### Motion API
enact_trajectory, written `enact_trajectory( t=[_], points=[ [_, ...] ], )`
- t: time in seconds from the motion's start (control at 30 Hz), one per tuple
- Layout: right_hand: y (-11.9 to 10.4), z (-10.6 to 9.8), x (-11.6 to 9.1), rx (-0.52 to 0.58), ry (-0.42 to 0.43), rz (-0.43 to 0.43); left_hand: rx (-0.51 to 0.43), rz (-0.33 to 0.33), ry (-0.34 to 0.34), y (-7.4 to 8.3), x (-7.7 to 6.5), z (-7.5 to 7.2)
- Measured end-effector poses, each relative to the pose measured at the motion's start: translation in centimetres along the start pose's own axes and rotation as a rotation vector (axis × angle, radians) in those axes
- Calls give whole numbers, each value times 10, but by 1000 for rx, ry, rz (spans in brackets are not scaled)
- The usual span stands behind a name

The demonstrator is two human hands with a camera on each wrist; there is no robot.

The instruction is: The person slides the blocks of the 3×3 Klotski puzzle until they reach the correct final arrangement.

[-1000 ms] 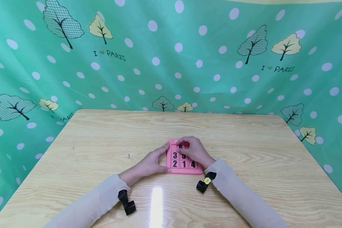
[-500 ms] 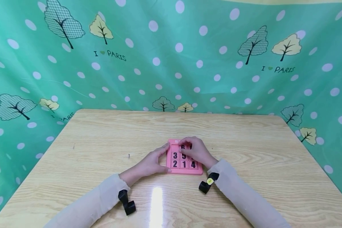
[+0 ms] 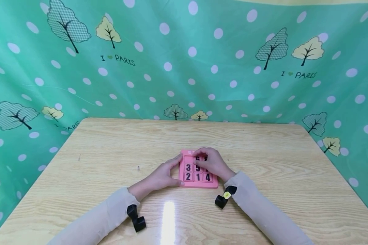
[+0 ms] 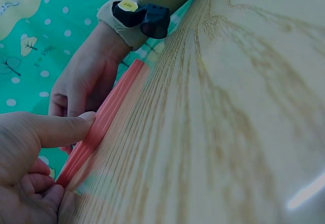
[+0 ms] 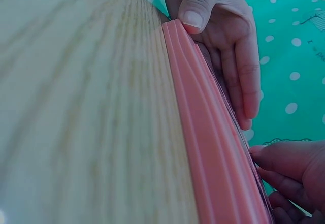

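A pink number slide puzzle (image 3: 199,185) lies flat on the table in the head view, with black-numbered tiles. Its top-left slot shows bare pink, beside the 6 tile (image 3: 197,159). Below are 3, 5 and a covered tile, then 2, 1 and 4. My left hand (image 3: 162,175) grips the left side of the frame, thumb at the near corner and fingers at the far one. The thumb (image 4: 66,128) presses the frame's near edge in the left wrist view. My right hand (image 3: 213,163) reaches over the upper right, thumb and forefinger tips touching the 6 tile and covering tiles behind.
The wooden table (image 3: 125,136) surrounds the puzzle, with a bright light reflection near its front. A green polka-dot cloth (image 3: 184,68) hangs behind. Black wrist cameras (image 3: 136,218) are strapped to both sleeves.
My right hand has shifted slightly right, and the 6 tile has slid right with it, baring the top-left slot. My left hand has stayed put on the frame.
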State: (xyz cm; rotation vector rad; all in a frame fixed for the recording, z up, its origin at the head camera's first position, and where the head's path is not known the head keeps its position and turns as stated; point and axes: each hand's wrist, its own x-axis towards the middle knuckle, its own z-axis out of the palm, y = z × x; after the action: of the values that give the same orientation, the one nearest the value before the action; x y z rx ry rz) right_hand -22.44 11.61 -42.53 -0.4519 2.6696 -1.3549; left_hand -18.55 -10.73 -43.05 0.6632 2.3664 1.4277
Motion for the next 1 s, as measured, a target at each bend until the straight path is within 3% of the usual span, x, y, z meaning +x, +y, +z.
enact_trajectory(
  t=[0.43, 0.73, 1.0],
  points=[
    [3, 2, -2, 37, -12, -20, -3, 1, 2, -4, -1, 1],
    [0, 2, -11, 7, -41, -82, 5, -1, 6, -2, -1, 0],
    [2, 2, -12, -9, -82, -78, 14, -10, 10, -1, -1, 0]
  ],
)
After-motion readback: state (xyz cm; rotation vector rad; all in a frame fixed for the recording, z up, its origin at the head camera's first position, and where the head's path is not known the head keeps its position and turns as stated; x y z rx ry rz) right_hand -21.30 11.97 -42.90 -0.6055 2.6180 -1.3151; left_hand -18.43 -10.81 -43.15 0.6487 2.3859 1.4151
